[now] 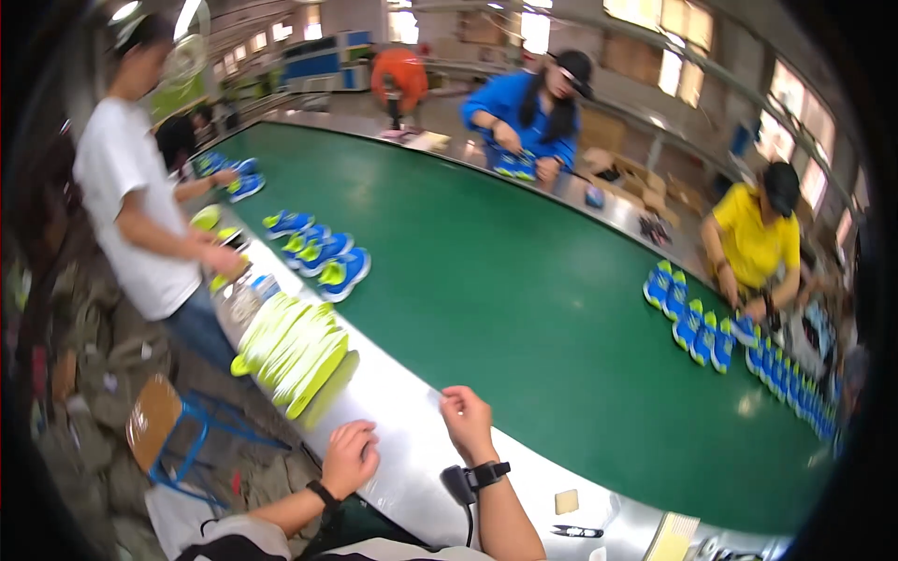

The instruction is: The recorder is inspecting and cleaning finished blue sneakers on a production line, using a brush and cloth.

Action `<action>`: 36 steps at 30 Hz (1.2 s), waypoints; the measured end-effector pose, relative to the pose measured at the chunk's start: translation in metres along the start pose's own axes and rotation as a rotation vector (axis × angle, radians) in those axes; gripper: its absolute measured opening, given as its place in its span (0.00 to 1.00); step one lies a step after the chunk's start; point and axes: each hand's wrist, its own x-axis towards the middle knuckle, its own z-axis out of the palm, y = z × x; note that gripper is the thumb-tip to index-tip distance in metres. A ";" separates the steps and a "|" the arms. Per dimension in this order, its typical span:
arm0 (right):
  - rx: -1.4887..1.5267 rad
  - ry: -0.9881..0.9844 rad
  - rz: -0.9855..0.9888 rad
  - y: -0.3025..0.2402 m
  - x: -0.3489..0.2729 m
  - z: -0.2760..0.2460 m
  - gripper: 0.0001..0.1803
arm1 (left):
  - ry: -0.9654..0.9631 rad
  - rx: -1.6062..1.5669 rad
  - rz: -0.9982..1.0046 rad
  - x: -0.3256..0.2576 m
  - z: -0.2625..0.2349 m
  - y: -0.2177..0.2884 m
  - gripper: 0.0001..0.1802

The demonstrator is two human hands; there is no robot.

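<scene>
My left hand [350,459] hovers over the near edge of the metal ledge. Its fingers are loosely bent and apart, with nothing seen in them. Farther right, my right hand [467,418] is raised by the border between ledge and green conveyor belt. The fingers of that hand curl into a loose fist, and no object shows in it. A heap of yellow-green insoles [297,351] lies on the ledge, beyond and left of my left hand. Several blue shoes with lime linings [323,252] stand on the belt past the heap, apart from both hands.
A pale sponge-like block [566,502] and a black pen [576,531] lie right of my right arm. Co-workers in white [140,206], blue [524,103] and yellow [758,243] stand round the green belt [468,280]. Blue shoes [692,327] line its right side. A stool [156,421] stands at left.
</scene>
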 end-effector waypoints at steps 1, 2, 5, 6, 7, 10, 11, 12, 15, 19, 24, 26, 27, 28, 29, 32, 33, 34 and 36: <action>0.012 -0.016 -0.003 0.005 0.000 -0.004 0.10 | 0.042 -0.003 -0.029 0.000 0.000 -0.002 0.07; 0.027 -0.029 -0.003 0.008 -0.002 -0.008 0.09 | 0.041 -0.012 -0.004 -0.003 -0.003 -0.004 0.07; 0.153 -0.075 0.105 -0.020 -0.018 -0.024 0.13 | 0.091 -0.032 0.036 -0.012 -0.001 -0.006 0.08; 0.164 -0.078 0.032 -0.013 -0.016 -0.029 0.12 | 0.118 -0.042 0.019 -0.010 -0.001 -0.008 0.09; 0.085 -0.070 -0.016 -0.020 -0.024 -0.034 0.11 | 0.104 -0.060 0.034 -0.011 0.004 -0.018 0.10; -0.061 0.013 -0.101 -0.012 -0.045 -0.051 0.10 | 0.271 -0.117 0.138 -0.003 0.011 -0.028 0.06; 0.050 0.006 -0.123 -0.008 -0.054 -0.055 0.09 | 0.256 -0.137 0.129 0.002 0.010 -0.031 0.04; 0.132 0.075 -0.027 -0.001 -0.064 -0.057 0.08 | 0.216 -0.162 0.100 0.005 0.007 -0.032 0.05; 0.427 0.245 -0.015 -0.001 -0.100 -0.060 0.08 | 0.256 -0.141 0.117 0.003 0.011 -0.040 0.02; 0.537 0.195 -0.030 0.022 -0.117 -0.077 0.10 | 0.226 -0.162 0.128 0.003 0.015 -0.050 0.01; 0.483 0.243 -0.078 0.024 -0.141 -0.074 0.10 | 0.272 -0.152 0.081 -0.005 0.020 -0.050 0.03; 0.277 0.230 -0.070 0.019 -0.139 -0.070 0.10 | 0.288 -0.155 0.084 -0.006 0.021 -0.050 0.03; 0.245 0.234 -0.049 0.016 -0.141 -0.068 0.11 | 0.312 -0.162 0.086 -0.007 0.021 -0.051 0.03; 0.232 0.258 -0.025 0.012 -0.138 -0.064 0.10 | 0.336 -0.169 0.086 -0.007 0.022 -0.052 0.03; 0.247 0.283 -0.023 0.014 -0.139 -0.067 0.10 | 0.340 -0.190 0.089 -0.010 0.024 -0.048 0.03; 0.273 0.328 0.033 0.005 -0.134 -0.059 0.10 | 0.292 -0.179 0.059 -0.007 0.019 -0.050 0.03; 0.300 0.327 0.025 0.007 -0.132 -0.058 0.09 | 0.289 -0.183 0.066 -0.006 0.019 -0.051 0.03; 0.327 0.327 0.018 0.008 -0.130 -0.061 0.09 | 0.285 -0.186 0.075 -0.005 0.019 -0.050 0.02; 0.325 0.350 0.038 0.004 -0.131 -0.053 0.09 | 0.294 -0.190 0.075 -0.006 0.017 -0.054 0.02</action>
